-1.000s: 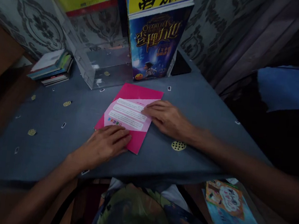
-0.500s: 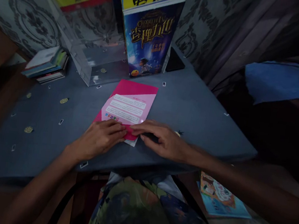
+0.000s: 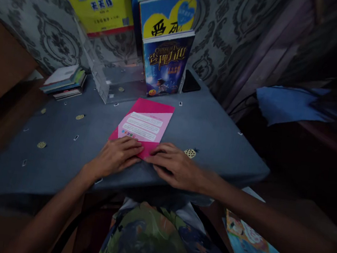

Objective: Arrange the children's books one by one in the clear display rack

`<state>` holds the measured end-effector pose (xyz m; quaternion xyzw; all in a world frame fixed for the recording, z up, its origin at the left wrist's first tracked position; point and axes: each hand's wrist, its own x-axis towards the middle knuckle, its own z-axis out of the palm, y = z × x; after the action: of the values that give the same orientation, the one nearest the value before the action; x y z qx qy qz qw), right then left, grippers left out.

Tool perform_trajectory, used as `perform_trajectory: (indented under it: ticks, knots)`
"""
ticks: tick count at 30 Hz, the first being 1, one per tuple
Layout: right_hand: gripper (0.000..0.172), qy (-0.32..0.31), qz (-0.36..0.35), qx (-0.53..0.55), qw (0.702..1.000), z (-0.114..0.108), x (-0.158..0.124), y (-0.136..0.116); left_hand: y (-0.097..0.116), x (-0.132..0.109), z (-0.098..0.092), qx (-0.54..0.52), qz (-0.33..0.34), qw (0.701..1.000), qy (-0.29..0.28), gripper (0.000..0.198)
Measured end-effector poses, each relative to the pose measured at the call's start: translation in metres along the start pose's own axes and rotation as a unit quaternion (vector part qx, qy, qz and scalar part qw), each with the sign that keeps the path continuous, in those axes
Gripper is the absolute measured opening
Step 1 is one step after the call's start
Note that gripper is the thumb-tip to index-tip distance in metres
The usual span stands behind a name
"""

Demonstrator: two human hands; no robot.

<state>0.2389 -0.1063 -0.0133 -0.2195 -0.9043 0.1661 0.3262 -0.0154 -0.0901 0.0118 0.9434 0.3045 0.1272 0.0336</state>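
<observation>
A pink booklet (image 3: pixel 144 123) with white text panels lies at an angle on the table. My left hand (image 3: pixel 119 155) rests over its near left corner, fingers bent close together and the thumb at the near edge. At the near right corner my right hand (image 3: pixel 176 166) has its fingertips on the cover and its thumb tucked low, gripping the edge. The two hands almost meet. My fingers hide the booklet's lower corners.
Behind the booklet, upright books (image 3: pixel 166 67) lean in a clear acrylic stand (image 3: pixel 107 91). A black phone-like object (image 3: pixel 191 82) lies beside them. A stack of small books (image 3: pixel 65 82) sits at the back left. Below the table's right edge is a colourful book (image 3: pixel 253 237).
The view has tilted up, showing more of the standing books. My right hand has drawn slightly nearer to me at the booklet's corner, and the pale sheet below the near edge no longer shows.
</observation>
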Motion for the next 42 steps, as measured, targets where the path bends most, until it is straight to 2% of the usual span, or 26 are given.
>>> perform_trajectory:
  ticks: [3, 6, 11, 15, 21, 24, 28, 34, 37, 39, 42]
  knots:
    - [0.029, -0.012, -0.018, -0.045, 0.999, 0.003, -0.002, -0.005, -0.001, -0.006, 0.008, -0.053, -0.016, 0.997, 0.048, 0.031]
    - [0.027, -0.006, -0.016, -0.055, 0.998, 0.005, -0.003, -0.008, -0.003, -0.008, 0.013, -0.077, -0.041, 0.994, 0.07, 0.029]
    - [0.024, -0.007, 0.047, -0.025, 0.999, 0.0, 0.002, -0.001, -0.007, -0.009, 0.016, 0.002, -0.193, 0.977, 0.096, 0.032]
    - [0.026, -0.015, 0.109, -0.08, 0.991, -0.014, 0.011, 0.026, -0.011, -0.009, 0.02, 0.025, -0.28, 0.954, 0.101, 0.037]
    - [0.042, -0.028, 0.231, -0.167, 0.958, -0.033, 0.029, 0.083, -0.009, -0.008, 0.017, 0.013, -0.306, 0.948, 0.081, 0.04]
    - [0.05, -0.039, 0.26, -0.177, 0.948, -0.033, 0.038, 0.101, -0.008, -0.004, 0.012, 0.009, -0.324, 0.944, 0.065, 0.04]
    - [0.056, -0.045, 0.262, -0.196, 0.944, -0.029, 0.041, 0.109, -0.013, 0.012, 0.006, 0.021, -0.341, 0.939, 0.04, 0.042]
    - [0.063, -0.06, 0.252, -0.194, 0.946, -0.03, 0.038, 0.111, -0.037, 0.062, -0.004, 0.045, -0.362, 0.931, -0.023, 0.049]
    - [0.066, -0.065, 0.25, -0.191, 0.947, -0.03, 0.037, 0.112, -0.056, 0.083, -0.008, 0.025, -0.389, 0.92, -0.033, 0.055]
    - [0.066, -0.063, 0.251, -0.191, 0.947, -0.03, 0.037, 0.113, -0.072, 0.089, -0.008, -0.021, -0.42, 0.907, -0.028, 0.059]
    - [0.066, -0.057, 0.252, -0.187, 0.948, -0.031, 0.036, 0.115, -0.095, 0.088, -0.002, -0.217, -0.454, 0.864, 0.019, 0.058]
